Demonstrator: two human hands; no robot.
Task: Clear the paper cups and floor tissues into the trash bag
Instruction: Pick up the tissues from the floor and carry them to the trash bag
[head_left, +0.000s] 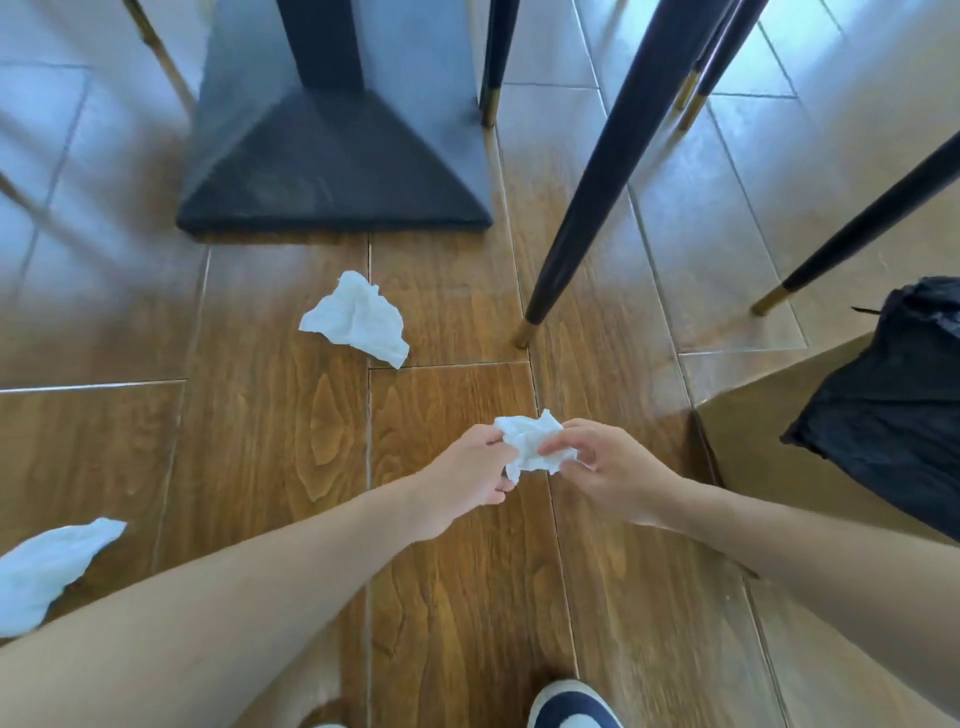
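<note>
Both hands (540, 467) pinching tissue (532, 441) (crumpled, axisless)

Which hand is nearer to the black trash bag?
Right. The right hand is just left of the black trash bag; the left hand is farther left, both holding one crumpled tissue.

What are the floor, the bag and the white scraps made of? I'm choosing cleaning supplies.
Floor: glossy wood-look planks with pale seams, possibly tile; it mirrors window light. Trash bag: thin black plastic, crinkled with a slight sheen. Tissue held by both hands and tissue on the floor: soft white paper, matte, crumpled.
</note>
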